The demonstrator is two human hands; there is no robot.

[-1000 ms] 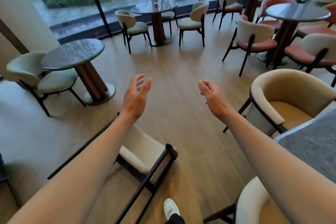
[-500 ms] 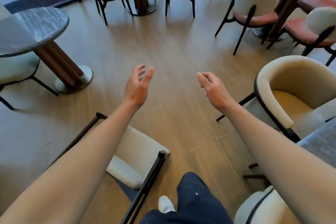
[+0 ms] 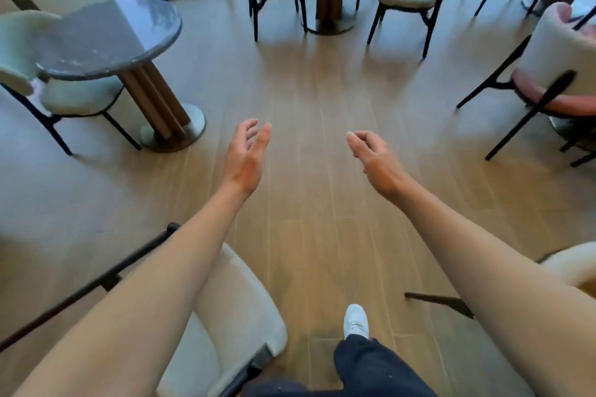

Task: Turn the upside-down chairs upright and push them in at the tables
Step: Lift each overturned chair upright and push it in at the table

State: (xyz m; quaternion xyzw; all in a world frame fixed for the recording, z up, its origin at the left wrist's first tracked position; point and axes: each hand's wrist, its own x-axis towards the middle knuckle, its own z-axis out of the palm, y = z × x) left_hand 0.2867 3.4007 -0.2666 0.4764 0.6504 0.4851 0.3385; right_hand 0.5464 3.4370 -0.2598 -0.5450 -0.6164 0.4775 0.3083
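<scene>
Over bare wooden floor [image 3: 309,80], the left hand [image 3: 245,159] and right hand [image 3: 374,161] are hovering loosely open, gripping nothing, while the overturned cream chair [image 3: 235,309] is lying at seven o'clock beneath the left forearm.

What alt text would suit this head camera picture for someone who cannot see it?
Two bare hands, left and right, reach forward empty over a wooden floor, above an overturned cream upholstered chair with black legs. Upright chairs and a round dark marble table stand around.
</scene>
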